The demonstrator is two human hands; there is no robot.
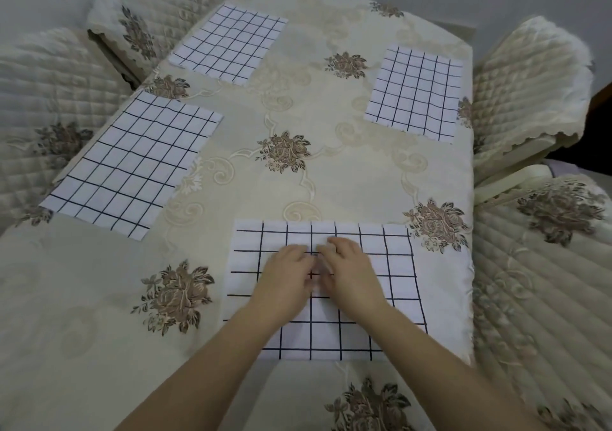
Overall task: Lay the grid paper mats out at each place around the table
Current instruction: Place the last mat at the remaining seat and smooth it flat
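1. Quilted chairs stand close around the table; three other mats lie flat at the farther places.
2. The nearest mat lies near the right edge, under both hands.
3. The left hand and right hand press it palm down, fingers together, slightly bent.

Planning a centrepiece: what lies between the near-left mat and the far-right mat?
Only bare tablecloth with a printed rose motif; the head view shows it.

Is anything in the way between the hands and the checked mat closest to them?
No, nothing that I can see. The left hand and the right hand rest right on the nearest grid mat, side by side near its middle. The mat lies flat on the tablecloth with nothing else on it.
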